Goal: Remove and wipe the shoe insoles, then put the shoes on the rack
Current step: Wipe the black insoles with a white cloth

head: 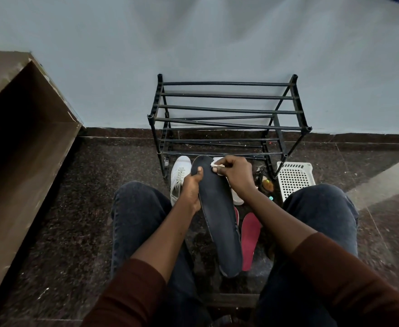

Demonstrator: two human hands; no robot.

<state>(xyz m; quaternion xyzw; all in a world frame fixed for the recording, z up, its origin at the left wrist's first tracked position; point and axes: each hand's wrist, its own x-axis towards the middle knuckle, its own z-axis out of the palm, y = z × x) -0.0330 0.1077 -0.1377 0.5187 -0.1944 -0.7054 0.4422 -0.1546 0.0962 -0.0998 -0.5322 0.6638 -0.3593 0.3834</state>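
Dark insole gripped by left hand, right hand pinching white cloth against its toe end.

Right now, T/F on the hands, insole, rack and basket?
1. The left hand holds the dark insole. True.
2. The right hand is empty. False: it pinches a small white wipe against the insole's toe end.
3. White shoes sit on the rack. False: its bars hold nothing; a white shoe is on the floor in front.
4. A red insole lies on the floor. True.
5. The white basket stands left of the rack. False: right of it.
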